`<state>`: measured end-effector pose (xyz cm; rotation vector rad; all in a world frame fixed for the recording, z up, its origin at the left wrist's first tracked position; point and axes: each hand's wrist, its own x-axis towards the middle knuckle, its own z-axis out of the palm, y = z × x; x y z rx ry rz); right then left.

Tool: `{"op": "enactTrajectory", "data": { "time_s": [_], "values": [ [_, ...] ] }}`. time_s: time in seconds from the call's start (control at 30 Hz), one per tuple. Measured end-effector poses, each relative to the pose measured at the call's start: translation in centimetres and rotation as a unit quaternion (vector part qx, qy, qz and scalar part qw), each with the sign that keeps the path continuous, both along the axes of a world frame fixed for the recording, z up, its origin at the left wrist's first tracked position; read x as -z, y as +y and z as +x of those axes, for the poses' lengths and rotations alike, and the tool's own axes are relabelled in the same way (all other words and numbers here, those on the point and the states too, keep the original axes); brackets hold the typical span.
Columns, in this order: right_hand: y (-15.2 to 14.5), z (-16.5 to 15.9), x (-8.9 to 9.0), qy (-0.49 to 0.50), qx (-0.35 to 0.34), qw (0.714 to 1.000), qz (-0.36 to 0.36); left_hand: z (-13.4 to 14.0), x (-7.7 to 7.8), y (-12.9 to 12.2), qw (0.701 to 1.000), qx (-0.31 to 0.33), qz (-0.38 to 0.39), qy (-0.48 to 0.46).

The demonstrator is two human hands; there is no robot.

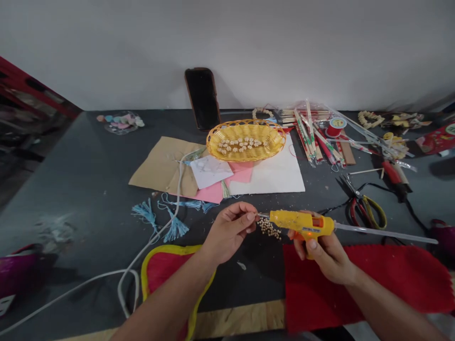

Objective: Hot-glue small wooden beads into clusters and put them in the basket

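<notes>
My right hand [325, 253] is wrapped round the handle of a yellow hot glue gun [293, 221]. A long clear glue stick [386, 233] sticks out of its back end. The gun points left, its nozzle right at the fingertips of my left hand [231, 227]. Thumb and forefinger of that hand are pinched together; what they hold is too small to make out. Below the nozzle lies a pile of small beige beads [269, 228] on the dark table. Farther back, a yellow woven basket [246, 154] holds several small beaded flower-like pieces [240, 143].
A phone [203, 98] leans on the wall. Blue tassels [177, 228], a white cord [152, 241] and paper sheets [156, 166] lie left. To the right are scissors [363, 206], wrapped chopsticks [308, 132], a red thread spool [335, 127] and red felt [391, 274].
</notes>
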<state>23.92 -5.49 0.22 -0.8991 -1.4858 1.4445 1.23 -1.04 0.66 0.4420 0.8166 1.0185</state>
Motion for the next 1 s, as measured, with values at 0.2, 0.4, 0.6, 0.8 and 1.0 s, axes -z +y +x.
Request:
{"op": "enactTrajectory", "data": {
  "time_s": [0.2,0.4,0.6,0.8,1.0],
  "values": [
    [0.01,-0.18,-0.29,0.000,0.000,1.000,-0.008,0.07,-0.22,0.04,1.000,0.006,-0.002,-0.009],
    [-0.23,0.14,0.25,-0.011,-0.014,1.000,-0.011,0.15,0.16,-0.17,1.000,-0.003,0.007,0.002],
    [-0.12,0.04,0.07,-0.029,-0.019,0.999,-0.007,0.04,0.54,-0.20,1.000,0.006,0.002,-0.004],
    [0.08,-0.07,-0.37,-0.043,-0.019,0.999,-0.016,-0.01,0.48,-0.21,1.000,0.012,0.002,-0.009],
    [0.24,-0.20,-0.62,-0.039,-0.023,0.999,-0.016,0.00,0.51,-0.24,1.000,0.014,-0.004,-0.009]
  ]
}}
